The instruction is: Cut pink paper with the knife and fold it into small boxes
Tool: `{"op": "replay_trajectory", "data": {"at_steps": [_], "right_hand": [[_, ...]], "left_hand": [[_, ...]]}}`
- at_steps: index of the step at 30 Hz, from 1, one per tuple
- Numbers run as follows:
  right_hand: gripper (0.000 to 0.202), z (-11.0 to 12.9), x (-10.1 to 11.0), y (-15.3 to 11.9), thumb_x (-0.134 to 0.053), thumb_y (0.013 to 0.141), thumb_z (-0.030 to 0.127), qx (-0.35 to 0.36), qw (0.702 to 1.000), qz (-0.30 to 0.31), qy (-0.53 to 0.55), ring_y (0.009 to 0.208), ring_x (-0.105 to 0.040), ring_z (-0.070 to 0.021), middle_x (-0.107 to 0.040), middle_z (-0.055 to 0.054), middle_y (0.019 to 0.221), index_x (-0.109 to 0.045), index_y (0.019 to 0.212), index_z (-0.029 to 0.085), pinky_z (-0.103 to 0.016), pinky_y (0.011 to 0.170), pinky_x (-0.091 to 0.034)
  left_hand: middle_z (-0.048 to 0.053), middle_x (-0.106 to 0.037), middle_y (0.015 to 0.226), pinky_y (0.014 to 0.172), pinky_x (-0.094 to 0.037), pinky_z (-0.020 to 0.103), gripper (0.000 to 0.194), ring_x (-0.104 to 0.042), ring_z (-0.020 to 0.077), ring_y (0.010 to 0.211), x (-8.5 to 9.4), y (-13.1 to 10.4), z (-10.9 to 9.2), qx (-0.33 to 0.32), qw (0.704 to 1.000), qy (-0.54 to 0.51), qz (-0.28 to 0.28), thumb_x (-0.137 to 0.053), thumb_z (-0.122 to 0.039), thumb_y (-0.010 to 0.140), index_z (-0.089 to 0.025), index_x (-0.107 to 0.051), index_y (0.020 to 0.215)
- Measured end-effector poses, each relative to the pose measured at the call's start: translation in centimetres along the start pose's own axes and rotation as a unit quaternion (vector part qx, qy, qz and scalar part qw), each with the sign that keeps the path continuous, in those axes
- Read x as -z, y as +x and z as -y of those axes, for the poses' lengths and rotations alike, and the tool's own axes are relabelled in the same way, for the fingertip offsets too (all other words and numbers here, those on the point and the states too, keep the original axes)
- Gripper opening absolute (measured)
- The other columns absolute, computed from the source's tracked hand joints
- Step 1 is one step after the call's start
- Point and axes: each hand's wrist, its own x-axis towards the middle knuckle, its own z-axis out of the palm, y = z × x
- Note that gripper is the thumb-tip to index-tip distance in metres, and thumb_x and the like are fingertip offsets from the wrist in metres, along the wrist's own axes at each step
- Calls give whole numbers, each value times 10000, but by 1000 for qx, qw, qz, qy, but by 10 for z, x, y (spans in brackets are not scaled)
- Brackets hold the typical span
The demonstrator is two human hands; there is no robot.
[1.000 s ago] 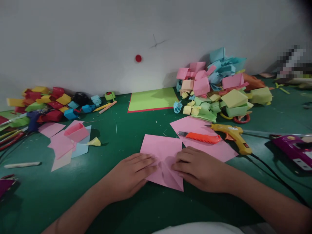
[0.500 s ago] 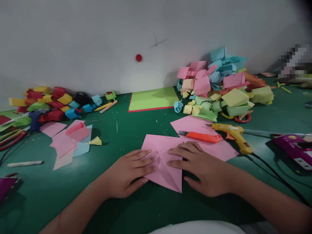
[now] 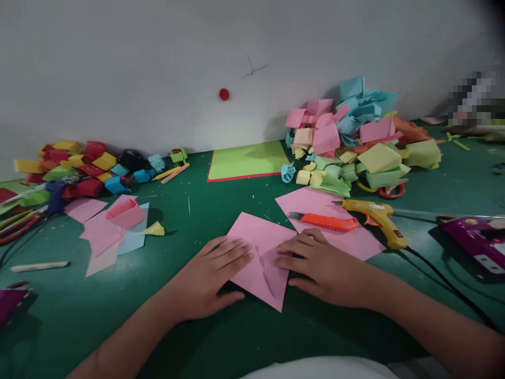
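Note:
A pink sheet of paper (image 3: 262, 231) lies on the green table in front of me, turned at an angle, with creases running across its middle. My left hand (image 3: 211, 276) rests flat on its left part, fingers stretched out and the thumb off the lower edge. On the right side, my right hand (image 3: 315, 268) lies with its fingertips on the sheet and fingers spread. Neither hand grips anything. Just beyond my right hand, an orange utility knife (image 3: 329, 221) lies on a second pink sheet (image 3: 355, 242).
A yellow glue gun (image 3: 376, 216) and a purple device (image 3: 475, 242) stand right. Folded paper pieces pile up at back right (image 3: 381, 158) and back left (image 3: 90, 168). Pink paper scraps (image 3: 104, 231) lie left, a green sheet (image 3: 248, 160) by the wall.
The pink sheet has turned slightly clockwise under my hands, its near corner shifting left. My right hand has slid a little to the left and away from me.

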Motion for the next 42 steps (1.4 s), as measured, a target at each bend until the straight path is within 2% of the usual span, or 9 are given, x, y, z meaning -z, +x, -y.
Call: {"op": "replay_trajectory", "data": {"at_steps": [4,8,12,16,28,33,36,38,42], "right_hand": [[295,2,2,0,-553,1001,298,9,1000,3,12,1166,-561,-269,-661,-93,1274,-632,1277,231,-503,1013,-348],[306,2,2,0,-582,987,302,21,1000,-4,11,1152,-555,-274,-661,-100,1251,-633,1277,222,-490,999,-351],[342,2,3,-1,-612,968,319,26,1000,-7,16,1150,-549,-279,-652,-107,1256,-629,1294,218,-485,992,-353],[355,3,4,0,-615,964,324,23,1000,-6,20,1155,-539,-282,-645,-109,1257,-627,1304,222,-484,982,-359],[362,2,3,-2,-621,964,342,15,1000,3,27,1168,-513,-286,-642,-94,1256,-613,1314,251,-481,988,-363],[464,2,0,0,-684,924,376,19,999,-9,25,1158,-523,-288,-651,-103,1254,-589,1356,236,-473,987,-368],[294,1,-2,2,-547,1007,283,29,999,-35,12,1090,-558,-263,-694,-92,1173,-642,1279,226,-451,934,-384],[289,1,-1,2,-443,1037,213,30,998,-54,14,1021,-582,-245,-724,-80,1087,-683,1199,221,-436,896,-393],[301,4,1,1,-426,1046,249,-24,995,-80,52,931,-620,-228,-741,-85,1013,-713,1126,211,-404,845,-431]], "left_hand": [[77,-476,1554,1253,-202,485,574,-448,245,1438,-2,0,-1,6,1000,-2,-4,-545,-346,1002,-225,-379,1537],[65,-480,1553,1234,-276,484,525,-446,238,1440,-3,-1,0,-2,1000,2,-3,-504,-247,996,-222,-419,1514],[57,-484,1549,1196,-368,451,520,-445,229,1442,-4,-2,1,-13,1000,6,-7,-446,-204,1001,-215,-414,1520],[51,-488,1545,1190,-390,460,520,-444,233,1444,-4,-4,2,-14,1000,2,-14,-443,-197,1002,-224,-417,1521],[52,-447,1571,1196,-398,485,524,-421,243,1459,-5,-4,5,-20,1000,-14,4,-439,-197,1006,-209,-412,1529],[28,-513,1526,1219,-376,449,505,-457,208,1436,-3,-2,1,5,995,-96,-32,-437,-151,997,-253,-476,1490],[2,-505,1534,1233,-349,435,495,-452,189,1438,-1,0,-3,26,990,-139,-25,-429,-165,1018,-291,-469,1495],[1,-479,1552,1248,-312,447,498,-426,191,1454,1,1,-4,26,988,-153,-8,-428,-185,1032,-307,-440,1515],[34,-496,1538,1263,-246,496,481,-424,203,1455,3,1,-5,15,987,-161,7,-430,-204,1039,-284,-444,1513]]}}
